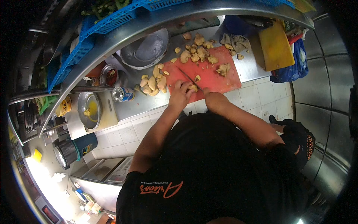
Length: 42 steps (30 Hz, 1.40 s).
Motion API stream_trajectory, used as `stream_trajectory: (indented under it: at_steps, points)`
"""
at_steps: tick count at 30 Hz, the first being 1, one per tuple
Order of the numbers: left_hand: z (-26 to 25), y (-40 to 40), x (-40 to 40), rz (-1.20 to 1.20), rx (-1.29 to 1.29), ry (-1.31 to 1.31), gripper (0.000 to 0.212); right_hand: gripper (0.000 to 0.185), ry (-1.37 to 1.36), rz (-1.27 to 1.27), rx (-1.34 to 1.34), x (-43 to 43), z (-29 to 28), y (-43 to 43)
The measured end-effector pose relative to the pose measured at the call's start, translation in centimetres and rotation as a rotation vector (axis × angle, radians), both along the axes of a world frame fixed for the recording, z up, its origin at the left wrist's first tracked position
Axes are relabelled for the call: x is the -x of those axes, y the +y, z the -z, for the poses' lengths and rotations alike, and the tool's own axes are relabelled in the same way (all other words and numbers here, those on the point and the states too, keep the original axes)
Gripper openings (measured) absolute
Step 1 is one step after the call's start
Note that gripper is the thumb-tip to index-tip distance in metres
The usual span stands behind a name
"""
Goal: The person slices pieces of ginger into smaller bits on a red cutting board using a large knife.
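My left hand (179,96) holds a piece of ginger root (193,88) down on a red cutting board (214,84). In my right hand (216,100) is the handle of a kitchen knife (185,74), whose blade slants across the board beside that piece. A smaller ginger bit (197,78) lies just past the blade. To the left of the board, a pile of pale, peeled-looking ginger (152,83) rests on the steel counter. Rough brown ginger pieces (185,56) spread over the board's far edge, and one knobbly piece (223,69) sits at its right.
A metal basin (148,50) stands behind the peeled pile, with a can (123,94) farther left. A crumpled grey cloth (240,42) and yellow board (275,47) are at right. Overhead runs a steel shelf edge (195,12). Another person (293,138) is at the right.
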State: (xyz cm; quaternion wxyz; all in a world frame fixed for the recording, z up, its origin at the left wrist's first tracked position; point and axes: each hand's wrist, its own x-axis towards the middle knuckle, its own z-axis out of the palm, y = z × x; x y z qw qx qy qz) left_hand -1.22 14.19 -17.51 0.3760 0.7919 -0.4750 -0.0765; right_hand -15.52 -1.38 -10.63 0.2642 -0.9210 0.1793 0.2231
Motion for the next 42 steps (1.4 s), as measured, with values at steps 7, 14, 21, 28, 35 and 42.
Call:
stream_trajectory:
  at_steps: [7,14,21,28,35,42]
  points:
    - [0.0,0.3,0.3,-0.027,-0.036,0.163,0.036,0.03,0.071,-0.069,-0.037,-1.4,-3.9,-1.5]
    - [-0.3,0.0,0.5,-0.005,-0.037,0.015,0.033,0.031,-0.039,-0.03,0.028,-0.1,2.1,-0.1]
    - [1.0,2.2,0.6,0.025,0.074,-0.04,0.036,0.03,-0.059,-0.122,0.017,-0.4,-1.6,-2.6]
    - [0.4,0.7,1.3,-0.008,0.1,-0.092,0.04,0.033,-0.042,-0.191,0.069,1.6,-4.7,-1.6]
    - [2.1,0.8,1.4,-0.023,0.08,-0.109,0.044,0.035,0.032,-0.238,0.087,2.2,-5.0,-1.9]
    - [1.7,0.7,1.0,-0.008,0.055,-0.079,0.044,0.029,-0.031,-0.195,0.084,-0.3,1.5,-1.3]
